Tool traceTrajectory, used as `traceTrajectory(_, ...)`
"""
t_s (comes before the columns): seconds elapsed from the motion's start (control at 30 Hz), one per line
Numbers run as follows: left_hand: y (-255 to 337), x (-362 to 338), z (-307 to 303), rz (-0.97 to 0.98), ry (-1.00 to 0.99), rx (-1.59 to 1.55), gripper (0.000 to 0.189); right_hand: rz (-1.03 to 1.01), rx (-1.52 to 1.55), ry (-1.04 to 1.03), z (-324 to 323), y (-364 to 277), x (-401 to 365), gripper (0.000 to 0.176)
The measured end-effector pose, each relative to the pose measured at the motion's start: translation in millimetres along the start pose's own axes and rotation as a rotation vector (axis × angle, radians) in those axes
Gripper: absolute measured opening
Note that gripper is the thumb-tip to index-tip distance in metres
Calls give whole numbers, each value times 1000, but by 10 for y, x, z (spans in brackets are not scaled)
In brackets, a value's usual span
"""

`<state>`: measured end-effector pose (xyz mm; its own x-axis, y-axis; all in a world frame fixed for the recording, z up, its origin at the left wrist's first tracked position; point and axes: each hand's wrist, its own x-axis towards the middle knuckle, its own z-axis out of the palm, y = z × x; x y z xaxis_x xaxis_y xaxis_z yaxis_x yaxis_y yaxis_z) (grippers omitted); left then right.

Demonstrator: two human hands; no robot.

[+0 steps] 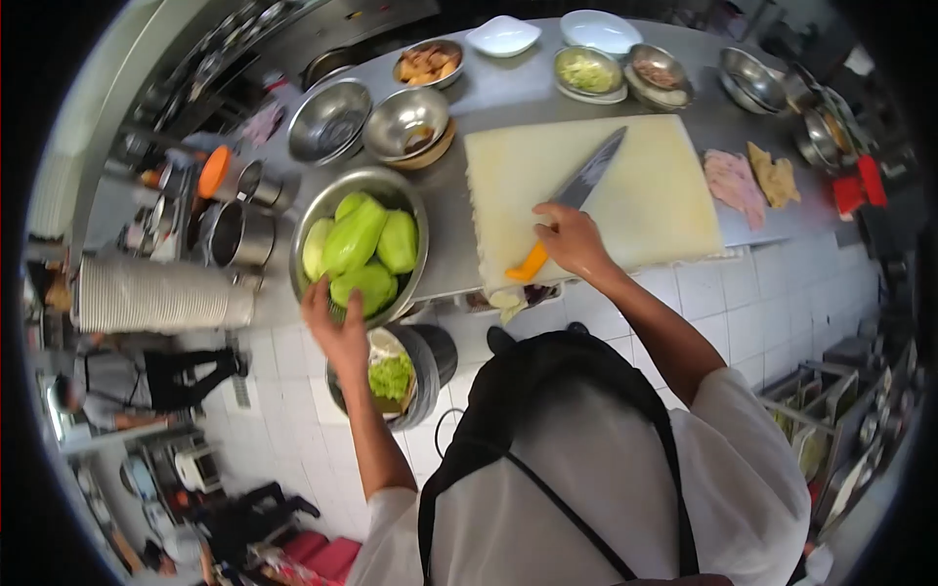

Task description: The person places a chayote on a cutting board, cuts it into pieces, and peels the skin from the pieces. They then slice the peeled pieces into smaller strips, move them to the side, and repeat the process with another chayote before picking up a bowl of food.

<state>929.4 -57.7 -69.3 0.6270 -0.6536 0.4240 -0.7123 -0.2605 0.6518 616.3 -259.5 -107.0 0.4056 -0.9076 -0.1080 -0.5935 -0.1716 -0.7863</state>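
My right hand is wrapped around the orange handle of a kitchen knife. The blade points away from me over a thick white cutting board. At the near edge of a steel bowl on the left, my left hand has its fingers spread. Its fingertips overlap the lowest of several pale green chayotes piled in that bowl.
Steel bowls and white dishes line the table's far side. Folded cloths lie right of the board. Below the left edge stands a bin with green scraps. Stacked containers and another person are at left.
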Motion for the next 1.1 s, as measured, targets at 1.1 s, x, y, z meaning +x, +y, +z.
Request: traceTrajectory(1.1,168,768,514,26,-387,730,95,77,-190,144,-389,526,-480,74)
